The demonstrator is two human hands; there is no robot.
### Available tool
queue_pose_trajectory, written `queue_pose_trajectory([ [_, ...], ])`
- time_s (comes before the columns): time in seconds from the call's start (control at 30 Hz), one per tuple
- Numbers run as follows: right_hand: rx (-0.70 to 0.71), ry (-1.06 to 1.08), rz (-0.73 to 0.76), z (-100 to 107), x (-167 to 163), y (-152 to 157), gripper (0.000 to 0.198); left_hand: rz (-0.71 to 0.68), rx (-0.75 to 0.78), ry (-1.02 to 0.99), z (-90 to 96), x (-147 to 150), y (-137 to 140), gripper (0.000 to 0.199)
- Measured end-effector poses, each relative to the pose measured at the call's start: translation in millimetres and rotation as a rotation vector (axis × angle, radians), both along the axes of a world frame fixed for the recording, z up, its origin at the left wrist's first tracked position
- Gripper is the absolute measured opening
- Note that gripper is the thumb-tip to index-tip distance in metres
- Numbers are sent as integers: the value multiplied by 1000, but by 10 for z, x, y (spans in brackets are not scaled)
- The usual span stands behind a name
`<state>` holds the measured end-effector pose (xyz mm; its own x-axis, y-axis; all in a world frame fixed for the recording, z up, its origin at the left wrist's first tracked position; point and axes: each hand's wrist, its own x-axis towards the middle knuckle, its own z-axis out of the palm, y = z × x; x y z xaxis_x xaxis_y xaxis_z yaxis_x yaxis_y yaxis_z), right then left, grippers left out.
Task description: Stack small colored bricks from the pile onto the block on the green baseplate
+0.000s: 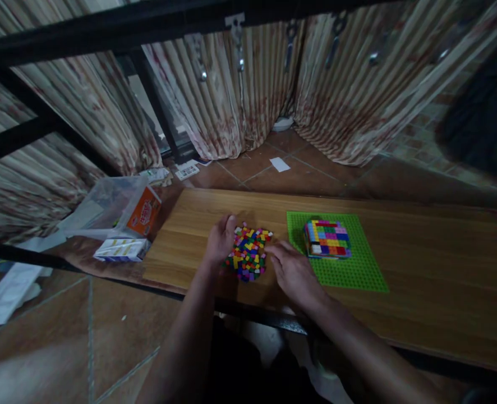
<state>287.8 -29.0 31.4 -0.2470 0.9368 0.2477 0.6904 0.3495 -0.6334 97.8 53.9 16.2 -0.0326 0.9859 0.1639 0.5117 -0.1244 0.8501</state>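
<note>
A pile of small, many-coloured toy building bricks (249, 252) lies loose on the wooden tabletop (181, 241). At the pile's left edge my left hand (220, 240) stands on its side, open, with the fingers stretched forward. My right hand (293, 272) is at the pile's right edge, its fingers reaching in towards the bricks and slightly curled; I see nothing held in it. Further right, a block built of coloured bricks (327, 238) sits on a green studded baseplate (366, 269). Neither hand touches that block.
Left of the table stand a clear plastic box (109, 205) with an orange label and a small white-and-blue carton (122, 249). A dark metal frame (105, 33) with hanging clips crosses the top, before striped curtains (248, 101). A white paper (279, 164) lies on the tiled floor.
</note>
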Motion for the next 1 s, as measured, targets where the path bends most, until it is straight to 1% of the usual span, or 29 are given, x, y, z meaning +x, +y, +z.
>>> queue_pose_trajectory([
  [0.17, -26, 27, 9, -150, -13, 46, 28, 17, -40, -82, -45, -10, 53, 44],
  [0.37, -44, -7, 61, -195, -16, 80, 26, 25, -56, -160, -60, 57, 46, 46],
  [0.57, -29, -53, 47, -189, -19, 106, 15, 61, -80, -162, -62, 46, 62, 47],
  [0.67, -19, -45, 36, -188, -20, 106, 13, 75, -75, -189, -81, 3, 85, 47],
  [0.83, -26, 69, -35, -153, -36, 75, 10, 85, -65, -195, -58, -51, 97, 45],
  [0.9, -26, 120, -62, -107, -45, 50, 10, 78, -33, -139, -24, -39, 89, 40],
  [1.0, 16, 183, -84, -10, -19, 5, 13, 79, 2, -60, 46, 35, 63, 31],
])
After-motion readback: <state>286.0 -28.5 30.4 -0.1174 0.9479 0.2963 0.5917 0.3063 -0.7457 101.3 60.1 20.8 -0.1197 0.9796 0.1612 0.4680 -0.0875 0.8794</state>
